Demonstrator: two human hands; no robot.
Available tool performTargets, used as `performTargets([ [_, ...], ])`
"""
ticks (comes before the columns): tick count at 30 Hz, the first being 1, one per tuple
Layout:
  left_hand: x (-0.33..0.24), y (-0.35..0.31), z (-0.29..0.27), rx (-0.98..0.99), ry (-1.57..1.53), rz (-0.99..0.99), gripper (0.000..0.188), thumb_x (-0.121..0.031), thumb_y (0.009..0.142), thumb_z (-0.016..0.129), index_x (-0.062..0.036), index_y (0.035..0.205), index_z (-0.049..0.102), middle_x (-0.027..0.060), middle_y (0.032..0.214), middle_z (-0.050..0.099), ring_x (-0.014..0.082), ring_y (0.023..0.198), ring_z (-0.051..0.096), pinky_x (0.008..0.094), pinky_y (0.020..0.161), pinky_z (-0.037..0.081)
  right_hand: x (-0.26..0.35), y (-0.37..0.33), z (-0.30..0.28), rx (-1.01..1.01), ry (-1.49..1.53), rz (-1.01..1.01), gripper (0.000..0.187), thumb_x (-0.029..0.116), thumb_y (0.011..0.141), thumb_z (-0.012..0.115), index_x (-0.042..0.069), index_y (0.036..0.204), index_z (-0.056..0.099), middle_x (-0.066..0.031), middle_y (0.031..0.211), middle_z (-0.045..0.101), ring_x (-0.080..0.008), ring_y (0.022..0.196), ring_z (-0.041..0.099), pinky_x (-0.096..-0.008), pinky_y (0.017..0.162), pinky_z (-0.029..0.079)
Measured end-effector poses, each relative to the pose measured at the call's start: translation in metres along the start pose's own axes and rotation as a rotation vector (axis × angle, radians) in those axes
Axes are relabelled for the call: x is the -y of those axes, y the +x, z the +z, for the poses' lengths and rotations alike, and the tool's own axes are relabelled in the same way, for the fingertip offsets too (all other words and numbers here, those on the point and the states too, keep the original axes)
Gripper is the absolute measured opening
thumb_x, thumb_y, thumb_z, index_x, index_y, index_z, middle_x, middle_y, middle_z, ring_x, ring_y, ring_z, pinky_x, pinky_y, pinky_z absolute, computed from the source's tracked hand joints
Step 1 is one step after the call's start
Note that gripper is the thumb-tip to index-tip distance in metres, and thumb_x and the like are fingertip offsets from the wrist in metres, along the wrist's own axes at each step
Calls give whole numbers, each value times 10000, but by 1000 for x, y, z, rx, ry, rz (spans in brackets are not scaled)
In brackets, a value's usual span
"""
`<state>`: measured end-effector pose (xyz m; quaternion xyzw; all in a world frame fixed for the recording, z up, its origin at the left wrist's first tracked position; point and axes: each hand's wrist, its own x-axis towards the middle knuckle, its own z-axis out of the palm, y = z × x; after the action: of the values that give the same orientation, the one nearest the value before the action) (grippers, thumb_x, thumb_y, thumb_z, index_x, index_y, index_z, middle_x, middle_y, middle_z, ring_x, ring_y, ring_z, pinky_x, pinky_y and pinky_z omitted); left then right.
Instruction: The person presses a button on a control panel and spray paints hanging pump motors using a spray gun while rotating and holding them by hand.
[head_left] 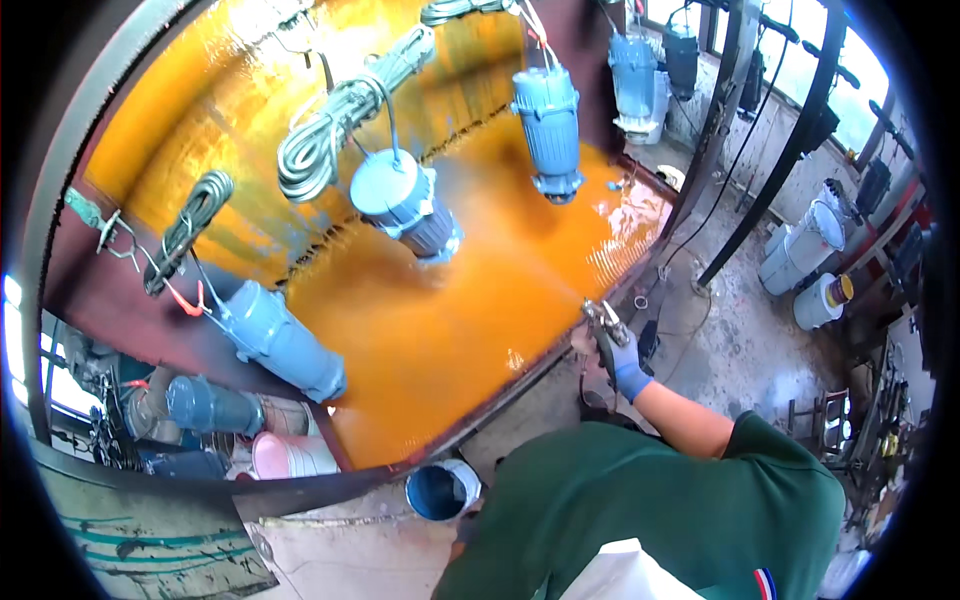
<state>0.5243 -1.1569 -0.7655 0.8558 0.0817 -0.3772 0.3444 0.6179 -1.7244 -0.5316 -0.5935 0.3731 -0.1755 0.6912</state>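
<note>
My right hand, in a blue glove, is wrapped round a metal spray gun. A faint mist drifts from its nozzle toward the hanging pumps. Closest to that mist is a tilted blue submersible pump, with its coiled cable bundled above it. Another blue pump hangs to its right, and a third pump leans at the left. Of my left hand, only a small dark bluish part shows beside a paint bucket; my green shirt hides the rest, fingers included.
An orange-coated, wet-looking booth floor lies below the pumps, bordered by a dark raised edge. Dark posts and a hose stand to the right. White buckets are farther right; a pink bucket stands at the lower left.
</note>
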Motion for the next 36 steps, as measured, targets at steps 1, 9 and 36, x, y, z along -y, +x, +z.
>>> performTargets([
  [1,3,-7,0,-6,2,-5,363,-354,1038,620,-74,1186,798,145,1197,791,325,1094,736,413,957,557,-9,8,1,5,95,-76,242,202,970,785,44,1149,747,20,881,690,-81,738,591,-283,630,504],
  [9,1,-43,30,-51,-9,-59,360,-349,1038,619,-72,1181,799,146,1189,793,327,1084,740,414,953,559,-10,61,-1,3,103,-159,274,300,988,766,53,1094,714,-11,716,620,-119,499,547,-308,420,423],
  [36,-117,-84,130,-153,-63,-102,354,-359,1014,664,-71,1177,790,148,1122,799,304,1047,746,403,923,562,-26,189,-105,193,77,-70,217,275,1003,757,72,1078,746,12,741,621,-94,534,544,-274,451,422],
])
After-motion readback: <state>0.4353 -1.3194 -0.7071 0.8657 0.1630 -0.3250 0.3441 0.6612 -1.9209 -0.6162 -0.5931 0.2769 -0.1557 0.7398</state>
